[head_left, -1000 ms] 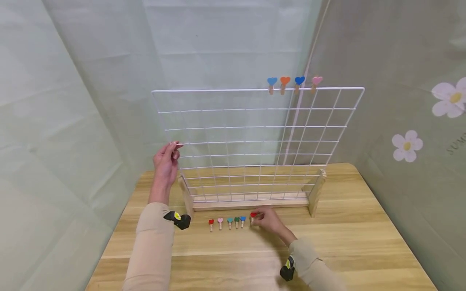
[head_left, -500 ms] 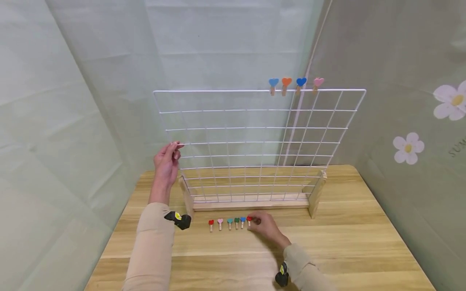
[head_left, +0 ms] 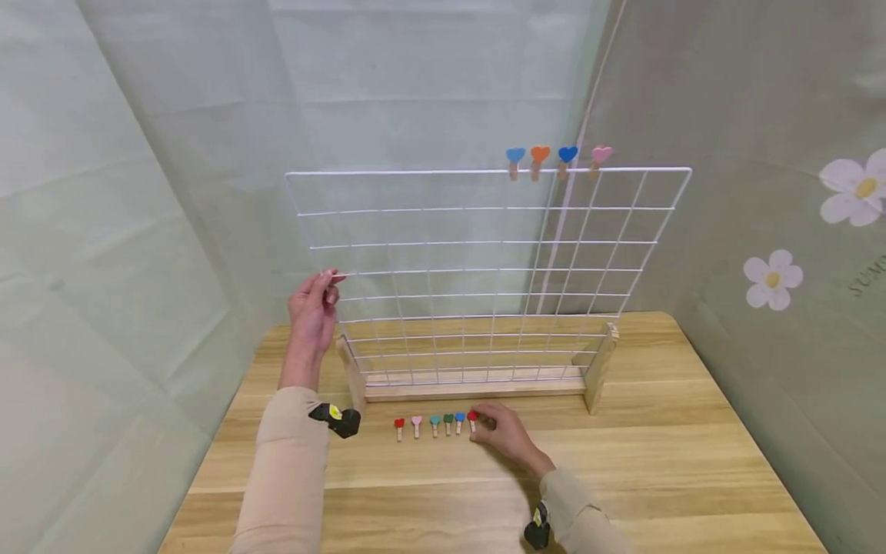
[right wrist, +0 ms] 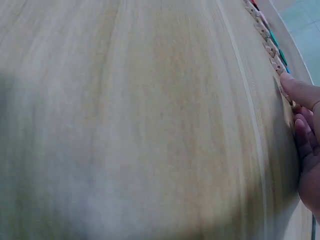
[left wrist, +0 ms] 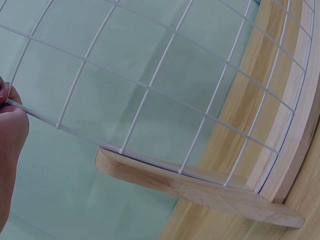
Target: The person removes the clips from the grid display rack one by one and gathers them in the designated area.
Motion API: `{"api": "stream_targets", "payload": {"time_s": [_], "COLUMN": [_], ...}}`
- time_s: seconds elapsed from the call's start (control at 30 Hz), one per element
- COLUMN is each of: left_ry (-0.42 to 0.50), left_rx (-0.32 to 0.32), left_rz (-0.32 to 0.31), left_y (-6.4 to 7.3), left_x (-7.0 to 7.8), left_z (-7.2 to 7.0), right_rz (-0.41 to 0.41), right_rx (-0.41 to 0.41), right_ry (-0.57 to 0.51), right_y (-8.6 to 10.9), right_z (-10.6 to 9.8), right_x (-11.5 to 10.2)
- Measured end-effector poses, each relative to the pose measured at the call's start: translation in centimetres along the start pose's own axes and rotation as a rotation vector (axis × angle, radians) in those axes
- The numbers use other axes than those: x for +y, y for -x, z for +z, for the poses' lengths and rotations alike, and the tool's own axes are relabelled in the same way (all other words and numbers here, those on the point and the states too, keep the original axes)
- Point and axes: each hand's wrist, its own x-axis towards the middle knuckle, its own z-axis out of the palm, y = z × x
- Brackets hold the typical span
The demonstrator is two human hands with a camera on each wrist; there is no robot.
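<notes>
My left hand (head_left: 313, 312) pinches the left edge wire of a white wire grid (head_left: 429, 295); in the left wrist view its fingertips (left wrist: 11, 111) are on that wire. The grid stands upright in a wooden base (head_left: 477, 391). On the table in front lies a row of small wooden clothespins with hearts: red (head_left: 399, 428), pink (head_left: 417, 426), teal (head_left: 435, 425), dark green (head_left: 448, 423) and blue (head_left: 460, 422). At the row's right end my right hand (head_left: 508, 432) pinches a red heart clothespin (head_left: 472, 421) between thumb and finger.
Light blue (head_left: 515, 160), orange (head_left: 540, 158), dark blue (head_left: 567, 158) and pink (head_left: 601, 157) heart clothespins are clipped on the grid's top wire, right of the middle. Pale cloth (head_left: 173, 231) hangs behind and beside the wooden table (head_left: 664, 431).
My right hand has moved slightly left with the red clothespin, bringing it next to the blue one. My left hand stays at the grid's edge. The view shifts slightly.
</notes>
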Motion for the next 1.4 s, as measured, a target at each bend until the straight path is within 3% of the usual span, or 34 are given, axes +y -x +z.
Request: {"api": "stream_targets", "payload": {"time_s": [0.27,0.43,0.57,0.87,1.07,1.4], "left_ry": [0.007,0.009,0.008,0.005,0.006,0.005], "left_rx": [0.006,-0.016,-0.018,-0.004,-0.004,-0.020], "left_rz": [-0.017,0.007,0.000,-0.011,-0.010,-0.012], "left_y": [0.1,0.0,0.0,0.1,0.1,0.2], "left_x": [-0.1,-0.2,-0.1,0.2,0.2,0.1], "left_z": [-0.1,0.0,0.1,-0.1,-0.2,-0.2], "right_rz": [0.045,0.055,0.071,0.168,0.123,-0.035], "right_rx": [0.021,0.108,0.185,0.269,0.252,0.190], "right_ry": [0.033,0.021,-0.014,-0.093,-0.075,0.092], "right_y": [1.4,2.0,2.5,2.5,1.9,-0.2], "right_z": [0.3,0.3,-0.8,-7.3,-12.5,-20.1], "right_x": [-1.0,-2.8,-4.1,-7.6,-10.0,-15.1]}}
